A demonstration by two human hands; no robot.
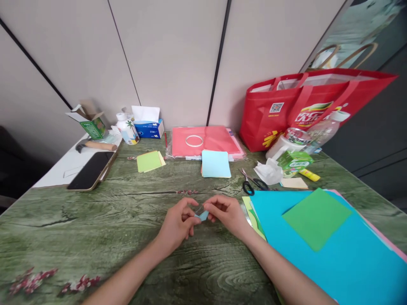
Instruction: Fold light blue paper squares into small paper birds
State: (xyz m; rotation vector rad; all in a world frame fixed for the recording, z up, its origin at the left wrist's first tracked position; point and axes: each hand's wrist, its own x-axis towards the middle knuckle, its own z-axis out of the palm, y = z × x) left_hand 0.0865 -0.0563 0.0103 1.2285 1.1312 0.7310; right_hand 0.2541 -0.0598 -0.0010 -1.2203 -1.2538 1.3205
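Left hand: pinching paper's left end
Right hand: pinching right end
Folded light-blue paper: between both hands, above wood-grain tabletop
Crease risk: uneven pinching could skew folds

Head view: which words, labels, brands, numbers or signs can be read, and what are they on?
No word reads clearly.
Red tote bag: QR code, recognisable only as a sign; white lettering partly covered; yellow print too small.
Blue tissue box: white print, too small.
Green-panelled carton, left: print too small.
Green box, right: white print blurred.
Yellow tube: marks too blurred.
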